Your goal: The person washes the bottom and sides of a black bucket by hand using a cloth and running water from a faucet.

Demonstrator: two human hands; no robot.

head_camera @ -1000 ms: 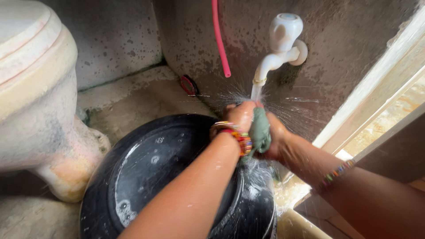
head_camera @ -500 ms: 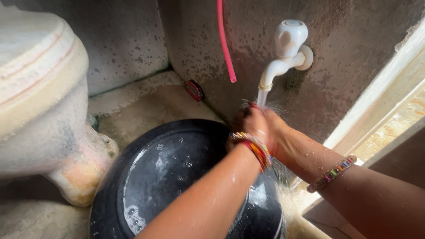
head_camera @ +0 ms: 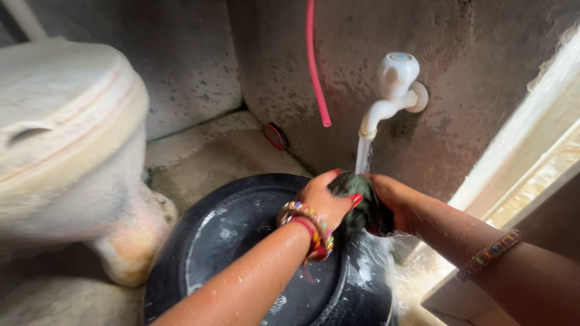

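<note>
Both hands are closing around a dark green cloth (head_camera: 361, 202) under the water running from a white wall tap (head_camera: 391, 90). The left hand (head_camera: 323, 199) is gripping the cloth from the left, fingers curled over it; the right hand (head_camera: 391, 202) is clasping it from the right. The cloth is sitting just above the rim of a black basin (head_camera: 241, 241), beside a pale toilet (head_camera: 72, 151). A red hose (head_camera: 317, 66) is hanging on the wall.

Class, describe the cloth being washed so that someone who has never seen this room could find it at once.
Find the white tap on the grey wall; water streams from its spout. Directly below, over the black basin, the left hand and right hand squeeze a small cloth: the only dark green, wet, crumpled thing.
</note>
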